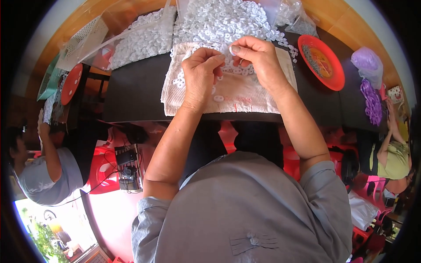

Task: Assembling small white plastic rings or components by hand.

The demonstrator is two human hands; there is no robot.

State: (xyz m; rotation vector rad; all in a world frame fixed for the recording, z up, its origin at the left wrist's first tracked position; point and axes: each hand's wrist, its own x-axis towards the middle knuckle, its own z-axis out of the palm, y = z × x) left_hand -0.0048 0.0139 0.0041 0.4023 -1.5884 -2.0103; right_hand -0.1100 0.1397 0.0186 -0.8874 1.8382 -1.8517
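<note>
Viewing from my remote station, I use the cream, coarse-woven cloth (175, 101) on the dark, flat worktop (131, 94) as landmark. The small white, apparently plastic piece (232, 50) is above the cloth's far half, pinched between thumb and finger of the right hand (258, 57). The left hand (199, 70), also over the cloth, has thumb and fingers drawn together; whether it grips anything I cannot tell. Similar white oval pieces with holes (219, 19) are heaped on and beyond the cloth's far edge; one loose white oval (218, 98) lies on its near part. Handling estimate: very light, stiff, smooth enough to slip, probably not fragile. I'd take opposite rim edges between fingertips, pressing lightly, holes left clear; the cloth's weave should check skidding.
</note>
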